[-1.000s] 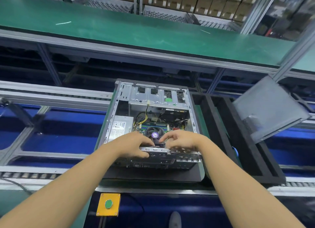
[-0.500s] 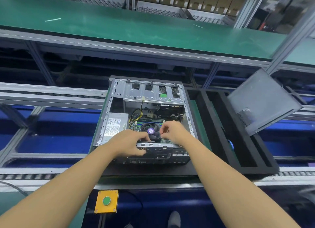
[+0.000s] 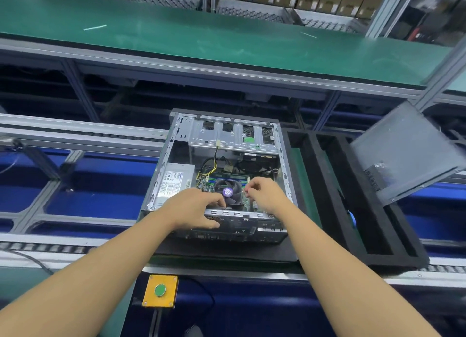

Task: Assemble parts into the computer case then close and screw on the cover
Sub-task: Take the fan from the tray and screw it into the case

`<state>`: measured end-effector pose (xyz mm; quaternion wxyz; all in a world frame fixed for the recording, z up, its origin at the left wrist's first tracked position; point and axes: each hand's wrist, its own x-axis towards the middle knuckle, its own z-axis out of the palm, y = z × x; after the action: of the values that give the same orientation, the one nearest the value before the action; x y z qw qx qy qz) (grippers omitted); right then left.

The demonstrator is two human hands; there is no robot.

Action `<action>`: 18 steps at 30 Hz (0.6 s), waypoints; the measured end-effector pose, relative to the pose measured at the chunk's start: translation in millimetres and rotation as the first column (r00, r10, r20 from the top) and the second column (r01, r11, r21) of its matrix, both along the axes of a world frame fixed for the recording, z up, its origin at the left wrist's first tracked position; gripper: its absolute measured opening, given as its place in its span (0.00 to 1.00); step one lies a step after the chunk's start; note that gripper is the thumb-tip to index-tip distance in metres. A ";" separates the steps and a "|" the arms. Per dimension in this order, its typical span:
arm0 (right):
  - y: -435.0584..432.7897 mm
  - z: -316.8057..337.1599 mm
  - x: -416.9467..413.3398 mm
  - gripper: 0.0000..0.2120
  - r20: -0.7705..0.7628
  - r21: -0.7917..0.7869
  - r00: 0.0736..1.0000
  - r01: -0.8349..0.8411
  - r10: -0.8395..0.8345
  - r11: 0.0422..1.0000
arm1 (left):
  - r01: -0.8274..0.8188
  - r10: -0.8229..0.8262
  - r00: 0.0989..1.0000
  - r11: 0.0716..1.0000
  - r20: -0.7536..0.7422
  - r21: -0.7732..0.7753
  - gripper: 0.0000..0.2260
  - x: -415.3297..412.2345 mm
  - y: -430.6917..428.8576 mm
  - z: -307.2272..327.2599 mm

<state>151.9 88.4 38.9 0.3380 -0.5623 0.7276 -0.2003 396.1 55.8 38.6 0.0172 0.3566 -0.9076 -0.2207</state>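
- grey metal computer case (image 3: 285,170) lies open side up on a black mat (image 3: 227,254) on the line, its back rim nearest the person.
- the left hand (image 3: 194,208) holds that near rim, fingers laid over the top edge and thumb on the outer face; it hides the near left corner of the board inside.
- the right hand (image 3: 264,195) hovers inside the case, fingers curled and tips drawn together just right of the fan (image 3: 228,191); i cannot tell whether anything sits between them.
- the fan lies between the two hands. a silver power supply (image 3: 174,183) sits against the left wall, and yellow and black wires (image 3: 210,166) run behind the fan.
- the cover (image 3: 408,150) is off the case and leans tilted well to the right, beyond a foam tray (image 3: 393,261) just beside the case.
- a yellow button box (image 3: 160,290) hangs below the near rail.
- a green bench (image 3: 227,41) runs across behind.
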 end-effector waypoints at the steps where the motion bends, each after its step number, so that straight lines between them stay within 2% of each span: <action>1: 1.8 1.6 1.5 0.12 0.021 -0.026 1.000 0.013 -0.013 1.000 | -0.017 0.017 1.000 1.000 -0.004 0.012 0.22 -0.5 -0.4 0.1; 4: 10.4 8.9 9.0 0.14 0.088 -0.154 0.996 0.023 -0.010 0.988 | -0.055 0.055 0.998 0.998 -0.002 0.039 0.22 -0.7 -0.9 -0.4; 6: 20.7 15.3 15.1 0.09 0.099 -0.202 0.990 -0.079 0.101 0.976 | -0.054 0.056 0.998 0.997 -0.026 0.053 0.22 -0.6 -0.4 0.4; 8: 30.6 18.6 19.0 0.02 0.109 -0.152 0.952 -0.268 0.285 0.951 | -0.041 0.043 0.998 0.999 -0.054 0.036 0.22 -1.1 0.9 1.5; 11: 34.3 21.4 19.3 0.10 0.041 -0.042 0.871 -0.489 0.490 0.871 | -0.038 0.036 0.995 0.999 -0.092 -0.020 0.19 -1.3 1.2 3.4; 13: 31.3 20.3 18.6 0.14 0.009 -0.025 0.848 -0.530 0.530 0.848 | -0.042 0.040 0.994 0.999 -0.104 -0.013 0.17 -0.7 0.6 4.5; 18: 32.3 10.8 18.6 0.13 -0.078 -0.095 0.867 -0.498 0.492 0.862 | -0.068 0.071 0.991 0.997 -0.115 0.025 0.15 -0.8 3.3 4.7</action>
<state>170.5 120.7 49.7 0.3272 -0.7532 0.5549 -0.1329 395.2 59.1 43.3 0.0739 0.3747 -0.8898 -0.2498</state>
